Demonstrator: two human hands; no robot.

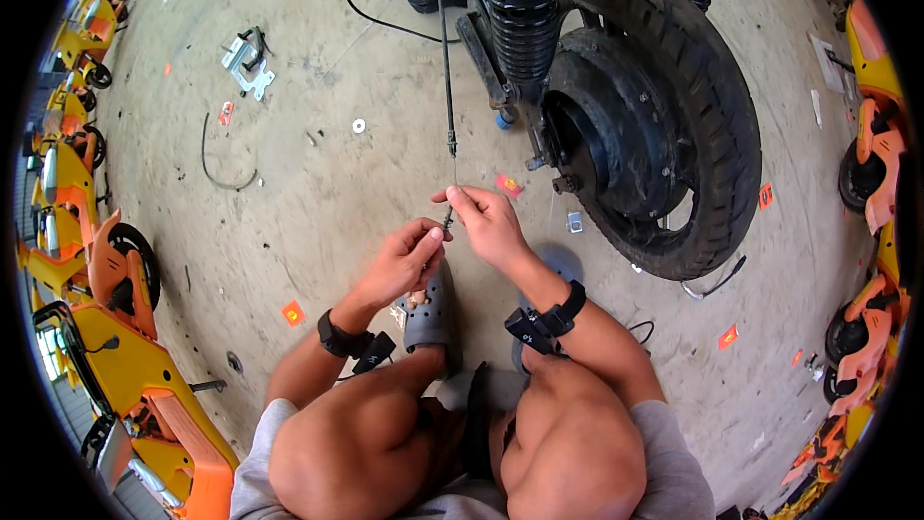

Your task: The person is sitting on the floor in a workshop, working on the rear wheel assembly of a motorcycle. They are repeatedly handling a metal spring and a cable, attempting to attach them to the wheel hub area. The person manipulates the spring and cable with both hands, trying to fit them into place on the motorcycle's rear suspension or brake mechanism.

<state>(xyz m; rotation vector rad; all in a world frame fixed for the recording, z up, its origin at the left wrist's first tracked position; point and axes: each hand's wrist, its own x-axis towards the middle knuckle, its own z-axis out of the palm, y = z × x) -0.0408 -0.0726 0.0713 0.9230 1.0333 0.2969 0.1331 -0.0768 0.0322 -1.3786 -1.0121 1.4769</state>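
Note:
A black brake cable (446, 58) hangs down from the top of the view, with a threaded metal fitting (452, 143) where its sheath ends. Below that fitting a thin bare wire runs down to my hands. My left hand (409, 255) pinches the small dark end piece (448, 223) of the cable between thumb and fingers. Just above it and to the right, my right hand (489, 223) grips the bare wire with thumb and forefinger. What the curled fingers cover cannot be made out.
A scooter's rear wheel (717, 135) with a black hub stands close on the right, beside a coil-spring shock absorber (527, 29). A metal bracket (248, 63), a black hose (207, 149) and a washer (359, 125) lie on the concrete floor. Yellow-orange scooters (144, 376) line both sides.

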